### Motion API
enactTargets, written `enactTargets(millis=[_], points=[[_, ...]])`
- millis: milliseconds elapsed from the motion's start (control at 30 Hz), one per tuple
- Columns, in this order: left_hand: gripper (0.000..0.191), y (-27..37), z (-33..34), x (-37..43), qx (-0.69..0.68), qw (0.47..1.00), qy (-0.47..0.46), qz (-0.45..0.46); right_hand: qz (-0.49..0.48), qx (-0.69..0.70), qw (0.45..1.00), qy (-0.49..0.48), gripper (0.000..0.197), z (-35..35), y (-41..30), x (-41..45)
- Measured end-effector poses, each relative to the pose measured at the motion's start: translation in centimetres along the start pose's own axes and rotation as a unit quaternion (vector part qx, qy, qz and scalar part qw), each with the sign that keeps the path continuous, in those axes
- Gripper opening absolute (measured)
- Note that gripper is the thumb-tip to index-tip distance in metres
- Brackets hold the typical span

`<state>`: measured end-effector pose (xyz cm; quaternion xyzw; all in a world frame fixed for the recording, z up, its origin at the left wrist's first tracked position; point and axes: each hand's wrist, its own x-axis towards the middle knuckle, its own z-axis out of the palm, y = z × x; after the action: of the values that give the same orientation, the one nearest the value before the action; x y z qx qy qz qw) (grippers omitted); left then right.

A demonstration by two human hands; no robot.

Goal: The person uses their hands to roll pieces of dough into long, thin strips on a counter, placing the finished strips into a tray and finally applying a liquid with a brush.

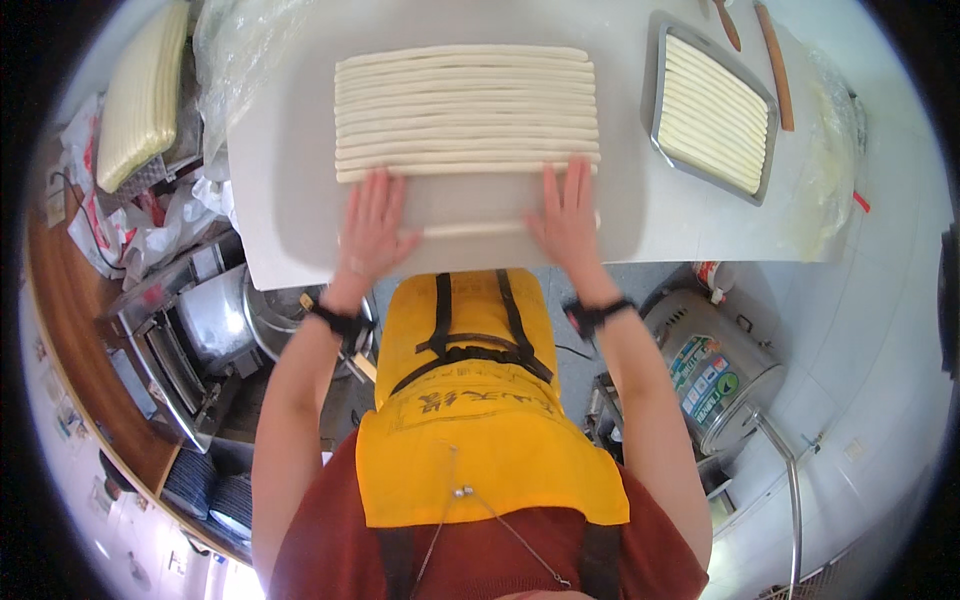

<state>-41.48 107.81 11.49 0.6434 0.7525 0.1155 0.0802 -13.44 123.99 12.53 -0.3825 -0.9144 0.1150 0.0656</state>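
Several long, pale dough ropes [465,109] lie side by side in a neat block on the worktable before me. A single dough rope [472,229] lies apart from them, nearer the table's front edge. My left hand [375,221] is spread flat over the left part of this single rope, its fingertips at the block's near edge. My right hand [566,214] lies likewise over the right part, fingers stretched forward to the nearest ropes. Both hands are palm down with thumbs apart and grasp nothing. The palms hide parts of the single rope.
On the pale worktable [300,247], a metal tray [660,112] of dough ropes stands at right, near a wooden rolling pin [776,71]. Plastic film [240,60] covers the left side. Wrapped dough ropes [142,97] sit beyond it. Below right stands a metal drum [712,367].
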Motion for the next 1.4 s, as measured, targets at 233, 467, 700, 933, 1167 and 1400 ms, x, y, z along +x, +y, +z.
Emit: enactTargets(millis=[233,467,700,933,1167,1400], points=[[0.076,-0.3,0.2,-1.1,0.073,0.992,0.086,-0.063,0.126,-0.011,0.992,0.025,0.083,-0.1,2.0,-1.5],[0.082,-0.4,-1.2,-4.4,0.057,0.997,-0.049,-0.035,0.006,0.031,0.999,-0.036,0.077,-2.0,2.9,-4.6],[0.075,-1.9,0.5,-2.8,0.03,0.992,0.08,-0.096,0.136,-0.077,0.986,0.061,0.069,0.4,4.0,-3.0],[0.064,2.0,-3.4,-0.6,0.104,0.989,0.09,0.048,-0.021,-0.066,0.995,-0.066,0.062,-2.8,-1.0,-1.4],[0.064,-4.2,-7.9,10.4,-0.037,0.964,0.246,-0.096,-0.051,0.252,0.961,0.102,0.061,-3.6,-1.7,7.1],[0.071,-1.4,2.6,-1.3,0.071,0.997,0.021,0.002,-0.028,-0.078,0.995,-0.052,0.064,1.4,2.2,-1.5]])
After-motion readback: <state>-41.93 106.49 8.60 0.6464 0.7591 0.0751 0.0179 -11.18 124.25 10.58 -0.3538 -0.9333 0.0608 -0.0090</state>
